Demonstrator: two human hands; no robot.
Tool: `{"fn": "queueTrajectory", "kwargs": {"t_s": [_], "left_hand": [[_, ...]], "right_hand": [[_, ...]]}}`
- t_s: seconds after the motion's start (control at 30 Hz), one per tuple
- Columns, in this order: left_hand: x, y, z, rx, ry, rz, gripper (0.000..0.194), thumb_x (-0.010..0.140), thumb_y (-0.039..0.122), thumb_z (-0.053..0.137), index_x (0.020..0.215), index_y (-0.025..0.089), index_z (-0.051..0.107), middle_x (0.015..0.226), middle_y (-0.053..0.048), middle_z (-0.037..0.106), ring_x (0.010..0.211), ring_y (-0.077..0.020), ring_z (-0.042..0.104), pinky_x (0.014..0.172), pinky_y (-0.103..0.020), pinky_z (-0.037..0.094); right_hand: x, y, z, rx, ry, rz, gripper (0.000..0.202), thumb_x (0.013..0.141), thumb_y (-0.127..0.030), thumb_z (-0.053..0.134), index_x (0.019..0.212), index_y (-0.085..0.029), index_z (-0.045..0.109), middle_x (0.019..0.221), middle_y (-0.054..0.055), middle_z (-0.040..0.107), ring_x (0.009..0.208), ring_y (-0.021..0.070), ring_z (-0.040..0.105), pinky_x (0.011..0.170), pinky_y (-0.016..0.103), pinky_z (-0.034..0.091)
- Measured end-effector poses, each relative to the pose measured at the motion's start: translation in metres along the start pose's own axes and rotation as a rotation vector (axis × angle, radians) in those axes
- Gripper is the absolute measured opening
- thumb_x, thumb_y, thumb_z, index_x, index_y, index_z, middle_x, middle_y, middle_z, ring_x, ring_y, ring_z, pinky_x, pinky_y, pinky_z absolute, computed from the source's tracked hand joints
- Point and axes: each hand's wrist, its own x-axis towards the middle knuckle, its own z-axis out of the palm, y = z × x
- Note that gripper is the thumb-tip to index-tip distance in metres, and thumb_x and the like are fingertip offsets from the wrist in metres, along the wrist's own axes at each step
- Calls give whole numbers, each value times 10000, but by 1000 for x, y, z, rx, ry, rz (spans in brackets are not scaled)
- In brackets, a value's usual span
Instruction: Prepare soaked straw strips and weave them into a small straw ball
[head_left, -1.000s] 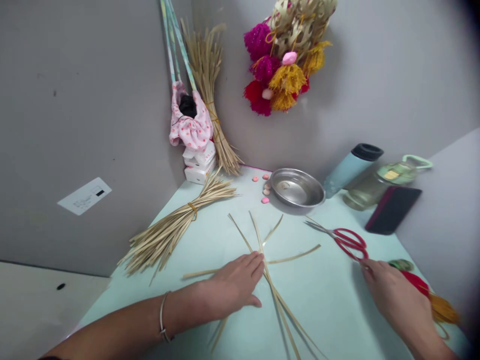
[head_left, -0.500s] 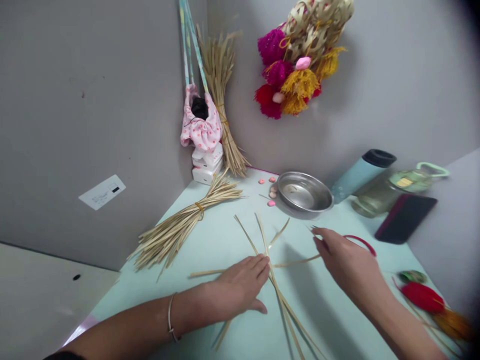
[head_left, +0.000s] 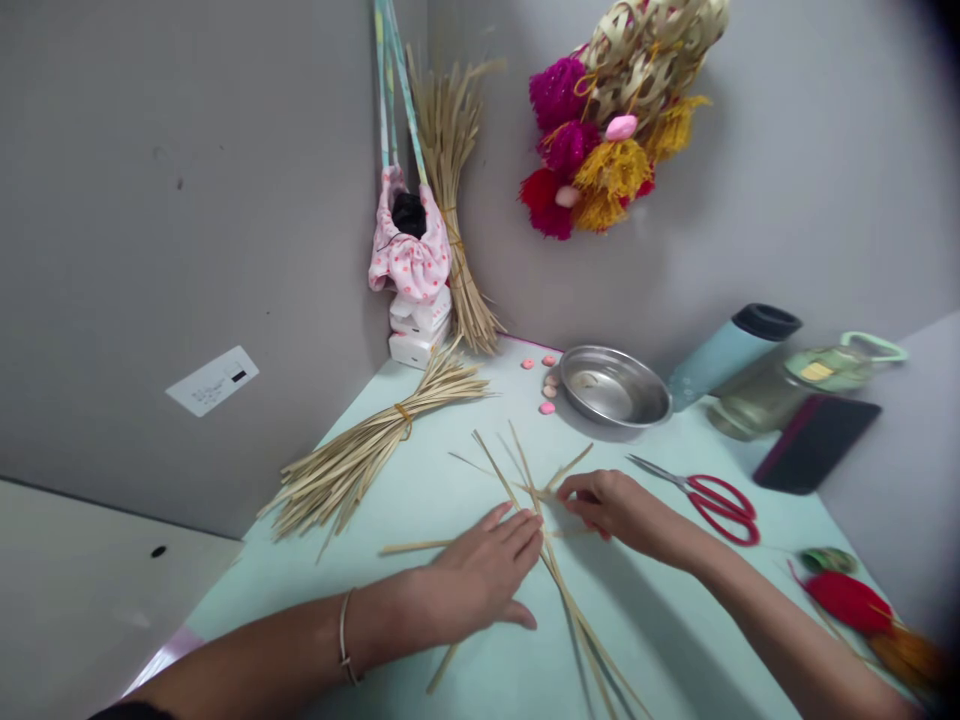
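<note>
One left hand lies flat, gripping nothing, on crossed strips, well in from the left edge of the desk; right hand seems to pinch a thin strip. Probably laying it in, so next needs careful lining-up imo.

Grey walls meet in corner behind lt-grn tbl.

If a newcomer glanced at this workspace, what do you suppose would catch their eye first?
Most likely the woven decoration with its magenta, red and yellow tassels, high against the grey wall. Next might come the red-handled scissors on the pale table, below the metal bowl in the view. Near the center, the left hand lies spread over crossed straw strips.
</note>
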Motion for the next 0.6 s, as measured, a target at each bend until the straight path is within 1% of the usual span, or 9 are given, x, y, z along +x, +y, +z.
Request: {"fn": "queueTrajectory", "kwargs": {"t_s": [0.1,0.2,0.27,0.43,0.5,0.6], "left_hand": [[-1,0,-4,8,8,3,889,858,673,526,1445,17,405,1523,-205,416,1457,-272,325,1209,-440,189],[-2,0,-5,5,9,4,886,859,680,515,1448,29,400,1526,-199,414,1461,-267,316,1206,-450,190],[-2,-1,-5,3,9,7,886,854,686,519,1449,40,400,1529,-196,410,1465,-264,309,1205,-453,186],[0,-1,-8,11,-34,-5,881,859,691,509,1447,42,405,1534,-187,405,1463,-264,310,1203,-459,178],[0,-1,-10,17,-46,-4,877,864,688,503,1446,40,405,1539,-182,397,1465,-268,305,1201,-471,176],[-1,0,-14,23,-44,-3,869,873,681,494,1450,39,397,1548,-174,385,1468,-264,297,1204,-473,173]], "right_hand": [[8,2,-3,74,-48,-27,256,858,-216,478,900,-201,730,555,-19,607,509,143,585,528,218,418],[17,4,-4,96,-5,4,273,845,-205,463,926,-163,720,588,2,605,487,141,554,522,238,413],[20,4,-3,114,-7,7,275,836,-196,457,917,-156,716,583,2,594,470,137,538,517,241,410],[21,2,3,193,-169,-72,236,761,-142,491,805,-188,719,554,-26,587,497,121,545,525,209,417],[19,3,6,196,-169,-74,241,773,-156,493,849,-185,719,559,-27,585,505,122,533,530,214,410],[11,6,6,163,-96,-49,276,807,-186,487,981,-181,701,587,-22,584,545,137,523,542,231,384]]}}
